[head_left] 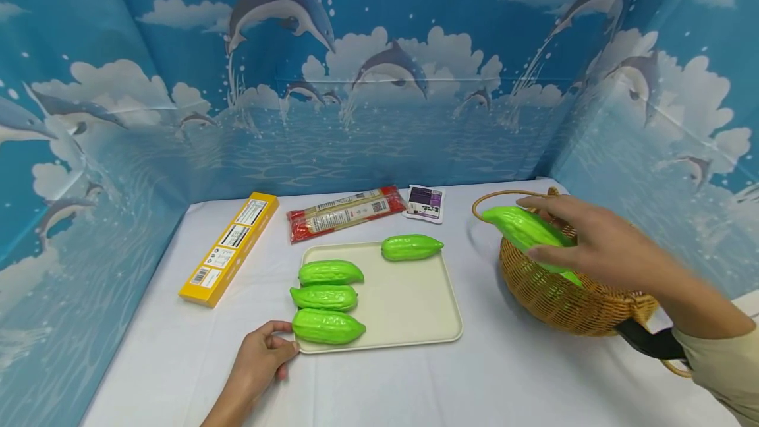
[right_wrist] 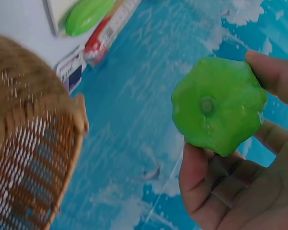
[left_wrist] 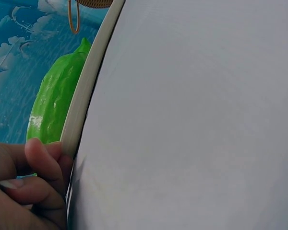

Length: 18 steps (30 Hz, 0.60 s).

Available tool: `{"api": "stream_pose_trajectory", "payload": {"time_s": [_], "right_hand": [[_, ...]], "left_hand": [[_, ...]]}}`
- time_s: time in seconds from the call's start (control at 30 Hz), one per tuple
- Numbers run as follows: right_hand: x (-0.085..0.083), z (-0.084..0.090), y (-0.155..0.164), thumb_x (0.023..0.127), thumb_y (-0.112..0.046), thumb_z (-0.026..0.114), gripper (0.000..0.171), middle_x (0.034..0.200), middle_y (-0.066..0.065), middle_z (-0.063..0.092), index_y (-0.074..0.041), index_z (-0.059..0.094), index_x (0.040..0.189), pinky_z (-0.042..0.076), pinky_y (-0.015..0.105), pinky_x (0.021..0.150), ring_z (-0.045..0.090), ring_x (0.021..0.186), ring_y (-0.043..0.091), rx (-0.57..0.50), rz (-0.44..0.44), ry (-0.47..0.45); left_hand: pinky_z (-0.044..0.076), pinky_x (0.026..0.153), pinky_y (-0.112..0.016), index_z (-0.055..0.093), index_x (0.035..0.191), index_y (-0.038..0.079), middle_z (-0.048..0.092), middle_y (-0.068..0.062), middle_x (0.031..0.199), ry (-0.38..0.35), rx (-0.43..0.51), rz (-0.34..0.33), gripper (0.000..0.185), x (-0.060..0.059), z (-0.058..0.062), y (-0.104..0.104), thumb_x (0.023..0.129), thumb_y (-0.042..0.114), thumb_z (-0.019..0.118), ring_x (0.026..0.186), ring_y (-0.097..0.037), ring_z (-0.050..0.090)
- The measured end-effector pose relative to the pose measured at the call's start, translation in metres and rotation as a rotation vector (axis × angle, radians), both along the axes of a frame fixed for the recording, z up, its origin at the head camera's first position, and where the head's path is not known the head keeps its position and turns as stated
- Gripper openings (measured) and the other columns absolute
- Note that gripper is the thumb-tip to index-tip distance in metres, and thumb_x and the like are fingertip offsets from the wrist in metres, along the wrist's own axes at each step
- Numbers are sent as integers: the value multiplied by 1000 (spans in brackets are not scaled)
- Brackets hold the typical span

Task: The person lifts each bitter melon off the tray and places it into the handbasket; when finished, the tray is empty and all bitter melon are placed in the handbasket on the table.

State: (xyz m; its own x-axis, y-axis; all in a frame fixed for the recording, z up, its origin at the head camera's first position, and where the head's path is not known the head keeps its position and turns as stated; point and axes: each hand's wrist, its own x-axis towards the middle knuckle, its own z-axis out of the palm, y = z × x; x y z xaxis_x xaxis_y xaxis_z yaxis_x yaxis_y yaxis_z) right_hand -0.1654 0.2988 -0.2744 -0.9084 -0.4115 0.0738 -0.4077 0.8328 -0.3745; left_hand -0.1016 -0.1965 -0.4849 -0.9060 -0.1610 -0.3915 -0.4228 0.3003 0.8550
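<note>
My right hand [head_left: 599, 242] grips a bright green, ribbed bitter melon [head_left: 524, 229] above the wicker basket [head_left: 551, 298]. The right wrist view shows this bitter melon [right_wrist: 218, 108] end-on, between the thumb and fingers. More green shows inside the basket, partly hidden by the hand. At the near left corner of the cream tray [head_left: 409, 302], my left hand [head_left: 263, 354] pinches the rim, as the left wrist view also shows at the tray's edge [left_wrist: 86, 91]. Three bitter melons [head_left: 329, 327] lie in a column along the tray's left side; another bitter melon [head_left: 412, 247] lies at its far right corner.
A yellow box [head_left: 231, 249] lies slanted on the white tabletop [head_left: 391, 387], left of the tray. Behind the tray are red-ended clear packets [head_left: 346, 213] and a small purple and white pouch [head_left: 424, 203]. Dolphin-print curtains [head_left: 367, 130] enclose the back and sides.
</note>
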Motion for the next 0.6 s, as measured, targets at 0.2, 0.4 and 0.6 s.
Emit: {"api": "stream_pose_trajectory", "payload": {"time_s": [0.2, 0.4, 0.6], "right_hand": [[-16, 7, 29, 94, -36, 74, 74, 124, 15, 60, -17, 39, 156, 46, 39, 65, 58, 94, 29, 35, -73, -17], [-46, 7, 64, 91, -42, 76, 75, 123, 21, 59, -12, 42, 151, 50, 44, 66, 60, 100, 35, 134, -135, -115], [-72, -12, 100, 93, -37, 75, 67, 126, 28, 58, -6, 47, 145, 53, 50, 70, 60, 106, 42, 157, -102, -250]], "left_hand": [[40, 46, -26, 63, 123, 2, 63, -8, 78, -1, 0, -3, 37, -1, 0, 0, 88, 5, 74, 50, -16, 53], [39, 46, -26, 62, 124, 2, 63, -7, 77, -16, -19, -8, 39, 0, -1, 0, 88, 7, 75, 51, -16, 53], [38, 45, -26, 63, 123, 2, 64, -7, 76, -9, -12, -3, 38, 0, -1, 0, 88, 6, 75, 50, -16, 53]]}}
